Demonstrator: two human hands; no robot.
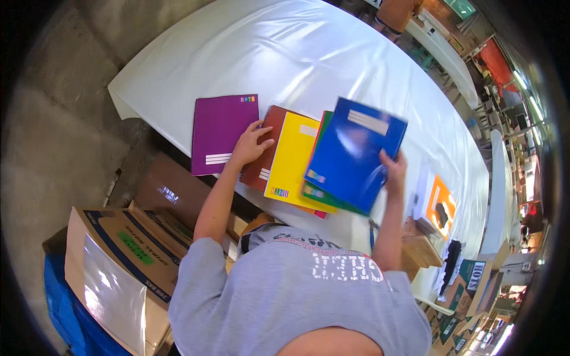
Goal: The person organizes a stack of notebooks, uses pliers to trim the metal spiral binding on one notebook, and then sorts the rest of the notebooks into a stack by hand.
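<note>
My left hand (254, 145) lies on the edge of a brown spiral notebook (254, 173), fingers stretched out and slightly apart. Just left of it, a purple notebook (222, 127) rests by itself. A yellow notebook (288, 157) covers most of the brown one. On the right, my right hand (394, 173) grips the edge of a blue notebook (353, 148), thumb on its cover. Beneath the blue one a green notebook (335, 200) peeks out; whether that hand also holds it, I cannot tell. Red and orange edges show under the pile, mostly hidden.
A white-covered table (249, 53) carries the notebooks. To the right sits a stack with an orange top (440, 204) beside a brown carton (423, 249). Large cardboard boxes (127, 249) stand at lower left, more cartons (460, 296) at lower right. A person (396, 13) is beyond the table.
</note>
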